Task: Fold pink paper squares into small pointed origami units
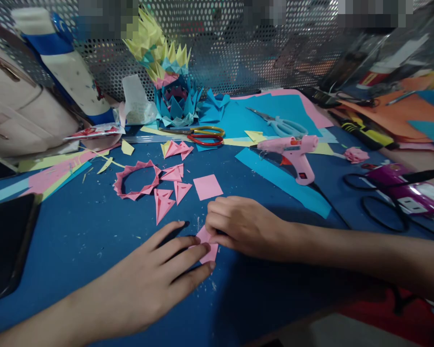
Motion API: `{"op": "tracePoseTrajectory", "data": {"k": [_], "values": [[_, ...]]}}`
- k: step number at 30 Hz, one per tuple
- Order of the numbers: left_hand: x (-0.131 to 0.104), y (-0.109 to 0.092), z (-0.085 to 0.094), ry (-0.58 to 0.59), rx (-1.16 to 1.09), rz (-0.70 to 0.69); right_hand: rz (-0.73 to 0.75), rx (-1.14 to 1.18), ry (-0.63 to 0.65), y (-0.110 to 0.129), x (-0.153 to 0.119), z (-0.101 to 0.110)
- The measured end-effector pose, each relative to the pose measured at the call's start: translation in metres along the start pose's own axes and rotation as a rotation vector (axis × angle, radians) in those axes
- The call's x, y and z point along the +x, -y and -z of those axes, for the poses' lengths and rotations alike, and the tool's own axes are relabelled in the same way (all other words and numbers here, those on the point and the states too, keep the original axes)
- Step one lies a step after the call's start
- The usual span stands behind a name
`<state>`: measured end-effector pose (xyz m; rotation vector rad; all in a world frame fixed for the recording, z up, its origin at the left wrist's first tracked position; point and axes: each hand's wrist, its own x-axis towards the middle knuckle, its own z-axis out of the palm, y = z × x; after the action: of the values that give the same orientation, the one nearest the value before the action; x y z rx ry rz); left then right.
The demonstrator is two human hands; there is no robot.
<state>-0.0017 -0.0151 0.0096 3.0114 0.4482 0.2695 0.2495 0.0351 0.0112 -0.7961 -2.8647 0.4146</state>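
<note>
A small piece of pink paper [208, 254] lies flat on the blue table between my hands. My left hand [148, 277] rests with its fingers spread, the tips pressing on that paper. Fingers curled, my right hand [246, 226] pinches the paper's upper right side; its fingertips partly cover it. Just above sits a pink paper square [208, 187]. To the left are several folded pink triangles [163, 205] and a ring of pink folded pieces [137, 180].
A pink glue gun [292, 154] lies on a blue paper strip [275, 176]. Behind are red-and-yellow scissors [206, 135], light blue scissors [285, 126] and a yellow-and-blue folded-paper model [177, 103]. A black phone [7, 246] is at left, a purple object [408, 188] with black cord at right.
</note>
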Motion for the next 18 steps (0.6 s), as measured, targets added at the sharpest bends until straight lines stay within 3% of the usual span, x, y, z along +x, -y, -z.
{"op": "tracePoseTrajectory", "data": {"k": [7,11,15,18], "values": [[-0.001,-0.001,0.001,0.039,-0.011,0.012,0.030,0.281,-0.080,-0.009,-0.003,0.004],[-0.001,-0.001,0.002,0.039,-0.025,0.025,0.233,0.438,-0.114,-0.021,-0.007,0.011],[-0.001,0.000,0.003,0.036,-0.047,0.033,0.486,0.221,-0.072,-0.023,-0.009,0.017],[0.000,-0.001,0.003,0.045,-0.040,0.038,0.523,0.093,-0.039,-0.024,-0.009,0.019]]}}
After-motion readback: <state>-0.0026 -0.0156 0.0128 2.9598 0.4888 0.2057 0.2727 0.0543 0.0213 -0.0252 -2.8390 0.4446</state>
